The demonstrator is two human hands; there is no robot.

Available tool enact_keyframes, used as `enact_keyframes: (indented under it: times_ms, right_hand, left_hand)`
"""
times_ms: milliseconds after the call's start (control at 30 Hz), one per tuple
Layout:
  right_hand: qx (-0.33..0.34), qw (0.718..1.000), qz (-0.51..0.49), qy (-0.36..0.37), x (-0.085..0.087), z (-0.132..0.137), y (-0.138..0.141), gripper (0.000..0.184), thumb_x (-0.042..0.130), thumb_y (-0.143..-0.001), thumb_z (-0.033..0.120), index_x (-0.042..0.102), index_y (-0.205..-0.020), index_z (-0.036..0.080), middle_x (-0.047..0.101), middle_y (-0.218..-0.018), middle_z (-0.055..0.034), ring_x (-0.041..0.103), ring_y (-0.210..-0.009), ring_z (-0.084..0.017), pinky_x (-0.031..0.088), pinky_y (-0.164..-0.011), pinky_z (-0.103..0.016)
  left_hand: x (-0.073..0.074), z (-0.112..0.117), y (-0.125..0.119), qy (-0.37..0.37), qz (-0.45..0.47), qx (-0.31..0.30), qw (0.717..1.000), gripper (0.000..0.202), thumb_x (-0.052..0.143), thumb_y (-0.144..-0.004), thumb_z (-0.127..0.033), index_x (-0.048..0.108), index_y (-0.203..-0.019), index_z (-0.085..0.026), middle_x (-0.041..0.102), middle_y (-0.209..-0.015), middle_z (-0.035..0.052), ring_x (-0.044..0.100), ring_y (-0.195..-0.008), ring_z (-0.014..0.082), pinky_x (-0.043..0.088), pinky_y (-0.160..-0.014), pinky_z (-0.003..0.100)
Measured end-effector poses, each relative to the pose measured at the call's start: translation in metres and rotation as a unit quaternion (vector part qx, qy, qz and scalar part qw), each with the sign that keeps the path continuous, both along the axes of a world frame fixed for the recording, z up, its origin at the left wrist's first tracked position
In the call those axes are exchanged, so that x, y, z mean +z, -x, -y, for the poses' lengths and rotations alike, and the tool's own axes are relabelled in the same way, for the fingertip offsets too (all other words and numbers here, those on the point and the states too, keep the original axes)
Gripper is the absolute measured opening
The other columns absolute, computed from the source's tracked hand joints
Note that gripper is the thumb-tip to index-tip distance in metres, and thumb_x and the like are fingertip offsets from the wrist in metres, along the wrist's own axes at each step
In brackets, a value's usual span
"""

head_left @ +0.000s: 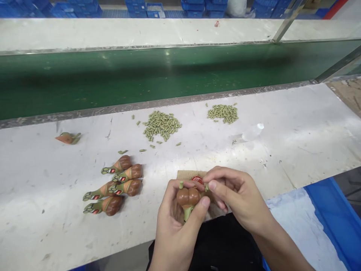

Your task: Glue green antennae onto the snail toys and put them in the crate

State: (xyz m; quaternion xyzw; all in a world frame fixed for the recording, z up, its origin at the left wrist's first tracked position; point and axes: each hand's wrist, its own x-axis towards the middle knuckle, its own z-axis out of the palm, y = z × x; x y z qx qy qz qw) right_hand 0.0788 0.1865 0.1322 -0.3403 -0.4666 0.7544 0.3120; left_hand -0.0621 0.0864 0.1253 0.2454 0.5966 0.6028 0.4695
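Observation:
My left hand [175, 222] is closed round a brown and green toy figure part [188, 198], held upright near the table's front edge. My right hand [237, 195] pinches a small green peg [207, 186] at the part's top right side. Another green peg [181, 184] sticks up at its left. A red piece [197, 179] shows just behind the part.
Several finished brown and green parts [117, 184] lie in a group to the left. Two heaps of green pegs [161, 125] [223, 113] sit near the green conveyor belt [169, 75]. A single orange and green part [67, 138] lies far left. A blue bin [335, 218] is at lower right.

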Motion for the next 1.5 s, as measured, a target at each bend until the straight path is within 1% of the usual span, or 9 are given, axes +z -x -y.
enact_keyframes:
  times_ms: [167,333,467,600,733,900,1200,1367,1500]
  right_hand:
    - [-0.04,0.999,0.002,-0.022,-0.001,0.018,-0.001,0.005,0.086,-0.103,0.032,0.091,-0.103,0.031,0.078,-0.103,-0.0029,0.062,-0.061,-0.006,0.055,-0.055,-0.014]
    - [0.046,0.998,0.042,-0.031,0.003,0.014,-0.011,0.005,0.086,-0.1,0.025,0.09,-0.099,0.028,0.076,-0.086,0.0,0.061,-0.061,-0.008,0.05,-0.053,-0.015]
    - [0.041,0.98,0.117,-0.154,0.002,0.01,-0.01,0.014,0.08,-0.102,0.018,0.088,-0.101,0.029,0.082,-0.097,-0.0003,0.072,-0.076,-0.013,0.057,-0.063,-0.02]
    - [-0.003,0.935,0.187,-0.3,-0.004,0.006,-0.003,0.015,0.074,-0.109,0.017,0.085,-0.108,0.027,0.083,-0.105,-0.0008,0.079,-0.092,-0.015,0.065,-0.077,-0.023]
    - [0.019,0.883,0.241,-0.402,-0.007,0.004,0.0,0.019,0.067,-0.111,0.009,0.081,-0.113,0.021,0.078,-0.105,-0.0029,0.079,-0.092,-0.016,0.066,-0.083,-0.027]
    - [0.043,0.864,0.259,-0.429,-0.007,0.005,0.003,0.021,0.064,-0.112,0.004,0.077,-0.113,0.02,0.077,-0.107,-0.0048,0.08,-0.095,-0.018,0.066,-0.082,-0.03]
    - [0.049,0.868,0.25,-0.425,-0.011,0.008,0.001,0.023,0.063,-0.112,0.005,0.076,-0.117,0.023,0.078,-0.11,-0.005,0.08,-0.097,-0.02,0.068,-0.084,-0.033]
    - [0.037,0.876,0.252,-0.41,-0.012,0.007,0.002,0.023,0.064,-0.111,0.005,0.077,-0.113,0.024,0.078,-0.108,-0.0034,0.079,-0.095,-0.019,0.066,-0.082,-0.031]
    - [0.022,0.889,0.243,-0.387,-0.012,0.006,0.002,0.023,0.066,-0.11,0.006,0.079,-0.109,0.025,0.079,-0.106,-0.0014,0.079,-0.093,-0.017,0.065,-0.081,-0.029]
  left_hand:
    - [-0.002,0.0,-0.001,0.0,-0.018,0.008,1.0,0.023,0.09,-0.1,-0.037,0.07,-0.105,-0.027,0.077,-0.094,-0.002,0.075,-0.089,0.0129,0.062,-0.083,0.019]
    - [0.007,0.013,-0.003,0.055,0.015,0.021,0.998,0.024,0.094,-0.093,-0.035,0.071,-0.099,-0.028,0.073,-0.089,-0.0052,0.068,-0.078,0.011,0.057,-0.074,0.018]
    - [0.013,0.027,-0.001,0.082,0.021,0.006,0.996,0.027,0.092,-0.094,-0.048,0.074,-0.102,-0.03,0.071,-0.094,-0.0024,0.065,-0.086,0.0148,0.055,-0.08,0.022]
    - [0.008,0.04,0.009,0.086,0.102,0.019,0.991,0.037,0.083,-0.099,-0.065,0.074,-0.112,-0.031,0.069,-0.101,0.0001,0.057,-0.082,0.0145,0.05,-0.077,0.024]
    - [-0.004,0.044,0.02,0.078,0.115,0.0,0.99,0.032,0.077,-0.105,-0.059,0.074,-0.109,-0.027,0.069,-0.096,0.0016,0.056,-0.076,0.0128,0.049,-0.069,0.022]
    - [-0.015,0.043,0.024,0.038,0.092,-0.012,0.995,0.019,0.075,-0.11,-0.048,0.075,-0.115,-0.029,0.072,-0.099,0.0016,0.065,-0.079,0.0121,0.055,-0.067,0.017]
    - [-0.013,0.035,0.021,0.035,0.072,-0.025,0.996,0.019,0.076,-0.111,-0.046,0.077,-0.121,-0.029,0.076,-0.105,0.0019,0.067,-0.089,0.0145,0.06,-0.079,0.02]
    - [-0.021,0.035,0.022,0.014,-0.084,-0.005,0.996,0.01,0.071,-0.114,-0.039,0.072,-0.118,-0.03,0.076,-0.106,-0.0002,0.074,-0.101,0.0164,0.061,-0.089,0.024]
    - [-0.037,0.042,0.026,-0.015,-0.258,-0.047,0.965,0.017,0.067,-0.114,-0.028,0.064,-0.131,-0.031,0.078,-0.121,0.0021,0.075,-0.114,0.0197,0.059,-0.095,0.03]
